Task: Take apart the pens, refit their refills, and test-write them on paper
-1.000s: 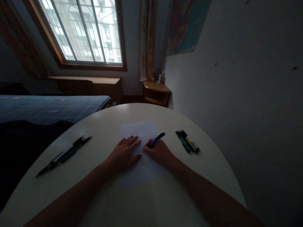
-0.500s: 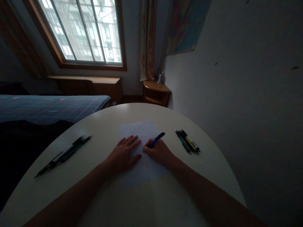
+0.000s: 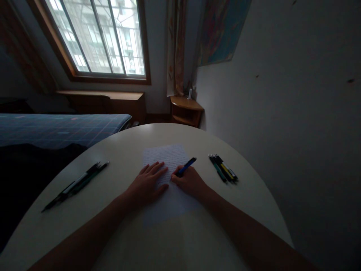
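Observation:
A sheet of lined paper lies in the middle of a pale round table. My left hand rests flat on the paper, fingers stretched out and together. My right hand is closed around a blue pen, whose tip touches the paper just right of my left fingertips. The pen's upper end points away to the right.
Several pens lie in a bunch on the table to the right of my right hand. Several dark pens lie in a line at the left. A bed is beyond the table's left edge, a wall close on the right.

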The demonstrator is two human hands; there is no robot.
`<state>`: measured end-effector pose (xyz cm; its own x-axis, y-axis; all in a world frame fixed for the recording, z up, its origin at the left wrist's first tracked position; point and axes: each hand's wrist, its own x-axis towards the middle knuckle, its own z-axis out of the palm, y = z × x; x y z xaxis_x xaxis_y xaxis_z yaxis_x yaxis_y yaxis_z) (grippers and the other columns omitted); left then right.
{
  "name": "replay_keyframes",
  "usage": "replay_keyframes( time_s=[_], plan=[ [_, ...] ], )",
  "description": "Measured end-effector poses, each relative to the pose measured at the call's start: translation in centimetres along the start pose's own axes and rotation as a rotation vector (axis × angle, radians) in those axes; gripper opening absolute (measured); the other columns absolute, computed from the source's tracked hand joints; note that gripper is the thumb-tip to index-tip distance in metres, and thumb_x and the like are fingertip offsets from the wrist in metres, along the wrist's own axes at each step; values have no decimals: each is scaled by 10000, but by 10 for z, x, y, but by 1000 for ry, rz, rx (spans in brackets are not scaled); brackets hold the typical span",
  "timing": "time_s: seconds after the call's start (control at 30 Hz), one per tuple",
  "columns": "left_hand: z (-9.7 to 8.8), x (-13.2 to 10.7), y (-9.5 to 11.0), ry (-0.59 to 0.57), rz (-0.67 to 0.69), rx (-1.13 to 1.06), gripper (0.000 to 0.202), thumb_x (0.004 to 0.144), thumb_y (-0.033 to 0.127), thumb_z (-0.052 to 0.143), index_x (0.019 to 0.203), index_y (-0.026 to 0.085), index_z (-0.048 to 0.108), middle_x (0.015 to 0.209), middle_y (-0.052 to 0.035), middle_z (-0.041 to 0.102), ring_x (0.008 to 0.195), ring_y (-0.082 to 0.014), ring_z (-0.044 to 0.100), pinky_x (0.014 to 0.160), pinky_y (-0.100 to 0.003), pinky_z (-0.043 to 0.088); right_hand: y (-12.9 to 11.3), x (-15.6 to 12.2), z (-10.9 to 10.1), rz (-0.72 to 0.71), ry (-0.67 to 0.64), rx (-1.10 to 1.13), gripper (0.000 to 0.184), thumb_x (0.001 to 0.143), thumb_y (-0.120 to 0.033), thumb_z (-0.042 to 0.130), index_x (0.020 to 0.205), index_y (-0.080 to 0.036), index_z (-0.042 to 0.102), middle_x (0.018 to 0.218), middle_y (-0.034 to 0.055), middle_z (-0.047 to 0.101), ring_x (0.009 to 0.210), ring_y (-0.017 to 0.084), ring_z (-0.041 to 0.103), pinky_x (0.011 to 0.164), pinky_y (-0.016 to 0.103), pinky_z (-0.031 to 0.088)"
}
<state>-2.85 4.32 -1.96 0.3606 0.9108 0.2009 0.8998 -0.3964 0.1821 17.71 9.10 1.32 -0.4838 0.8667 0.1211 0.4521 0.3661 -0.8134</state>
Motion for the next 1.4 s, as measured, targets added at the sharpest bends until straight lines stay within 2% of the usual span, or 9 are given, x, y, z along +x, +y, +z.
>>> replay_keyframes(
  time_s=[0.3, 0.57, 0.83, 1.03, 1.4],
  plan=[
    [0, 0, -1, 1, 9, -2, 622, 926, 566, 416, 1475, 280, 349, 1558, -64, 315, 1439, -267, 262, 1175, -493, 215, -1, 0, -1, 18, 6, 11, 114, 768, -221, 581, 677, -159, 612, 560, -22, 572, 560, 114, 525, 562, 227, 375],
    [0, 0, 0, -6, -4, -6, 626, 922, 582, 411, 1469, 283, 357, 1562, -59, 306, 1438, -269, 263, 1173, -503, 220, 0, 0, -1, -7, 2, -4, 95, 768, -215, 593, 697, -158, 622, 614, -11, 595, 593, 117, 539, 586, 229, 387],
    [-3, 0, 2, -19, -9, -9, 624, 923, 569, 421, 1472, 282, 352, 1566, -59, 296, 1442, -266, 254, 1177, -496, 211, -3, 0, -1, 0, -12, 5, 95, 765, -180, 578, 674, -159, 596, 558, -26, 554, 561, 110, 515, 580, 231, 377],
    [-2, 0, 2, -17, -13, -8, 622, 920, 566, 427, 1471, 285, 355, 1563, -60, 303, 1442, -271, 251, 1176, -503, 209, 1, 0, 0, -18, 0, -2, 82, 756, -193, 594, 685, -160, 614, 641, -7, 607, 617, 118, 548, 624, 235, 403],
    [-1, -1, 0, 3, -4, -33, 621, 918, 572, 433, 1466, 290, 363, 1558, -58, 316, 1437, -271, 267, 1177, -499, 210, 0, 0, -1, -16, -3, -16, 86, 757, -185, 583, 680, -160, 611, 609, -14, 586, 594, 115, 532, 602, 231, 390]
  ],
)
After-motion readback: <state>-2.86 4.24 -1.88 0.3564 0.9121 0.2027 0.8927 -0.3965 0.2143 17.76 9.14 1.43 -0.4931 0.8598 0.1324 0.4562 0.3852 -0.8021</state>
